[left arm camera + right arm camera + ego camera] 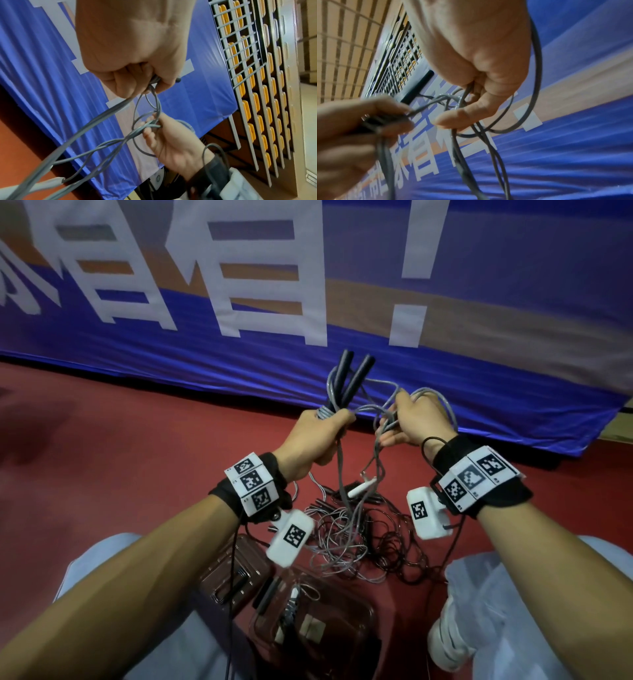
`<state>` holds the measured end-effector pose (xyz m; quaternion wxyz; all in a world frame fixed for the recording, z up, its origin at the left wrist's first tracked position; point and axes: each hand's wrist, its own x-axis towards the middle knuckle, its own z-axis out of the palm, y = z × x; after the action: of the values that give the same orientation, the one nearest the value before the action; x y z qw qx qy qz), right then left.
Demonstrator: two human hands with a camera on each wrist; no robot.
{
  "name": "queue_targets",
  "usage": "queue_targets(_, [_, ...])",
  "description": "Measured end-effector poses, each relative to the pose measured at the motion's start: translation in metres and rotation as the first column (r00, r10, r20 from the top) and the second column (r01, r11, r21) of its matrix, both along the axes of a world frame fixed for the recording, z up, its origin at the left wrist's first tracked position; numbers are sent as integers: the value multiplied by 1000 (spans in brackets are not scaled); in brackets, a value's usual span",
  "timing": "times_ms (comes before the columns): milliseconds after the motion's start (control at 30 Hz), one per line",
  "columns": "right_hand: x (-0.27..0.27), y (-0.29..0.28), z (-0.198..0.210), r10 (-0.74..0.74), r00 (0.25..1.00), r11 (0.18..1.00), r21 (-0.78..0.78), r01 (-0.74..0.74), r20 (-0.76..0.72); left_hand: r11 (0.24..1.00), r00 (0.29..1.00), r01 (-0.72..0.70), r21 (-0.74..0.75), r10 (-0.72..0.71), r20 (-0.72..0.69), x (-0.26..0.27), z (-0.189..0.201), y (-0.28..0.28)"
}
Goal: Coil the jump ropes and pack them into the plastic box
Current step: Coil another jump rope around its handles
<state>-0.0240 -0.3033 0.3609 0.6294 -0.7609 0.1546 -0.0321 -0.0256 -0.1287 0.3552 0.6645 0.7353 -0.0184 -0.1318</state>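
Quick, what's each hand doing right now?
Left hand: closed around the two black handles and grey rope.
Right hand: closed on loops of the same grey rope.

The left hand [310, 440] and right hand [416, 419] are raised side by side above the floor [120, 440], the banner [479, 354] behind them. Below lies a rope tangle [359, 539]; nearer the person, the plastic box [366, 614] sits between the knees.
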Motion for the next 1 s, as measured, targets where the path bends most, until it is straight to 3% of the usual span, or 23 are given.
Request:
queue_targets(167, [12,-5,-20,56,996,972,-224,-70,-66,943,997,69,-327,-55,49,3,25,7])
queue_targets(233, [16,-7,-32,73,993,889,-446,-108,-95,882,998,65,-466,-58,30,4,39,15])
queue_targets(300, [14,-9,-41,81,987,750,-644,-150,-136,818,999,40,-574,-35,19,8,51,26])
queue_targets(367, [11,-13,-49,97,970,642,-731,-232,-223,781,999,12,-624,9,31,14,57,39])
queue_targets(433, [11,-16,-55,95,943,631,-713,-305,-320,780,997,-18,-625,59,44,19,57,49])
queue_targets(500, [14,-13,-58,120,911,732,-585,-350,-394,809,995,-36,-587,84,55,23,52,54])
queue_targets(600, [18,-3,-57,191,891,915,-254,-313,-411,904,991,-35,-426,86,102,24,46,55])
queue_targets(667, [17,3,-51,225,903,952,-113,-283,-365,951,986,-56,-303,100,132,23,43,56])
queue_targets(800, [14,11,-35,176,947,976,-75,-203,-269,973,958,-216,-85,228,172,23,40,61])
queue_targets(900, [11,15,-29,181,963,976,-82,-201,-200,896,865,-412,169,326,381,22,34,67])
queue_targets(933, [8,16,-26,199,963,968,-117,-222,-179,875,842,-433,217,307,443,20,32,66])
queue_targets(1000, [5,16,-24,256,956,930,-235,-284,-141,920,861,-332,206,207,464,18,28,60])
